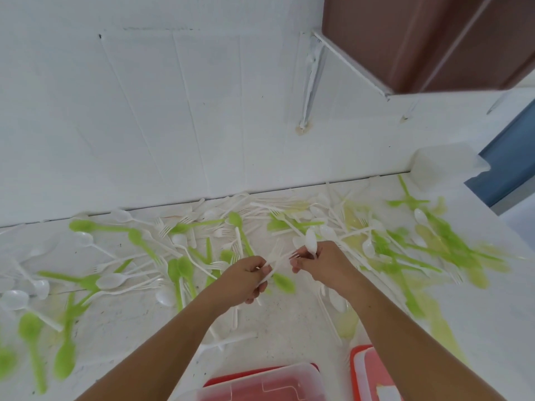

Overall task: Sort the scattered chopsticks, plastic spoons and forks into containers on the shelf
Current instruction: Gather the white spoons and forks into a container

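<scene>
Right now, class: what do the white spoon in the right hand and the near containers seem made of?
White spoon: probably thin plastic, smooth and faintly translucent. Containers: likely plastic, cloudy see-through walls, red showing beneath.

Gap between left hand [246, 280] fingers [261, 287] and right hand [321, 264] fingers: crossed by the held white fork [275, 260]. A held white spoon [311, 241] projects beyond the right fingers. Beyond and to both sides of the fingers: scattered cutlery [185, 227] covers the shelf top [275, 322] up to the wall [173, 111]. Nearward of the fingers: mostly bare strip, open, ending at two red-lidded containers [260, 383]. Far right: clear tub [445, 163].
</scene>
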The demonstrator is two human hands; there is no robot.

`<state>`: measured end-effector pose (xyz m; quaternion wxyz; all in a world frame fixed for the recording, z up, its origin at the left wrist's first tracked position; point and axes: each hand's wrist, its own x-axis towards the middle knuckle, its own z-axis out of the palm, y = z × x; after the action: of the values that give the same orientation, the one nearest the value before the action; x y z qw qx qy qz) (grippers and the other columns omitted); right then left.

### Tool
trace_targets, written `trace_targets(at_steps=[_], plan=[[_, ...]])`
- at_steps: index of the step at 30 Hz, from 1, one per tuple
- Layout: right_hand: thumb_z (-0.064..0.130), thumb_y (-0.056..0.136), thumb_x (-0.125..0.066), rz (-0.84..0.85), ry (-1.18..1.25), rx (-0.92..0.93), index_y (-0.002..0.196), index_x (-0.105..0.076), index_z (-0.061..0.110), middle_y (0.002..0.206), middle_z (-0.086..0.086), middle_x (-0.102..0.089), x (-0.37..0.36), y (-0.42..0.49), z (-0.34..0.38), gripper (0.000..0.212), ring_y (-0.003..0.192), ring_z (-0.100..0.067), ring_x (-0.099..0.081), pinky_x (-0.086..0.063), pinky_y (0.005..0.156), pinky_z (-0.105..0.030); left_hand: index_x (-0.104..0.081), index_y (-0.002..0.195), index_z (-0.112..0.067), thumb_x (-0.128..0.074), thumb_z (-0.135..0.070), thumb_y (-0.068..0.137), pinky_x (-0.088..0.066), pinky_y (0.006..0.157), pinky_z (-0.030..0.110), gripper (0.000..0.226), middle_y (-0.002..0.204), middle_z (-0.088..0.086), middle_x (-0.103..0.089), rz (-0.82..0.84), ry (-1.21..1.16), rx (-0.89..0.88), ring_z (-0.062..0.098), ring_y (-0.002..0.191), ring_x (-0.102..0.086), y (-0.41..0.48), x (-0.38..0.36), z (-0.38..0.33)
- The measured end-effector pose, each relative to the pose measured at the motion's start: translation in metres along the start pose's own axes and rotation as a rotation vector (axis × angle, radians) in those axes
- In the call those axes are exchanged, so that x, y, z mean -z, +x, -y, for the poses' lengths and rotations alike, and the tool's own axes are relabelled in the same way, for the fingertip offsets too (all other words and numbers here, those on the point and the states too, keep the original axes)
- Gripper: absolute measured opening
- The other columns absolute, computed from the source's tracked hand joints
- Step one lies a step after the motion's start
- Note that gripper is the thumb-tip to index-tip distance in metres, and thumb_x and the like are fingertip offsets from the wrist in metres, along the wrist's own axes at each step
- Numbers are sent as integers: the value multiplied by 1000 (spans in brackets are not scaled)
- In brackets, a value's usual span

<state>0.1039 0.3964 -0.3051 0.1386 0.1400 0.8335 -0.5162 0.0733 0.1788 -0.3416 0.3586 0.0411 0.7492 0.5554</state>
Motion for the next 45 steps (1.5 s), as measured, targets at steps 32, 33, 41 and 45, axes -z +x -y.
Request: trace_targets(at_steps=[32,33,41,45], plan=[[3,88,-71,-277,-16,-183,82,-72,1,70,-8,-76,110,39,-56,6,66,-26,-75,-60,73,-37,-60,85,-5,-57,-17,106,-47,51,29,24,71,9,-64,-135,-87,-37,20,52,-55,77,0,-29],[5,86,-70,-317,-81,-194,78,-69,1,67,-5,-74,114,41,-61,9,63,-27,-72,-57,69,-37,-60,86,-5,-57,-17,106,-47,51,29,24,71,9,-64,-130,-84,-36,20,52,-55,79,-3,-31],[27,87,-64,-350,-574,-217,94,-64,14,80,0,-59,86,70,-68,15,91,-30,-68,-44,65,-29,-62,89,-3,-58,-16,105,-44,50,29,21,69,8,-63,-173,-72,-6,19,49,-53,106,-25,-37],[26,88,-64,-320,-680,-194,94,-65,16,95,-3,-67,84,78,-66,12,96,-29,-70,-46,68,-28,-63,87,-5,-58,-16,104,-41,48,28,21,67,6,-61,-183,-42,-3,19,46,-51,120,-36,-42]])
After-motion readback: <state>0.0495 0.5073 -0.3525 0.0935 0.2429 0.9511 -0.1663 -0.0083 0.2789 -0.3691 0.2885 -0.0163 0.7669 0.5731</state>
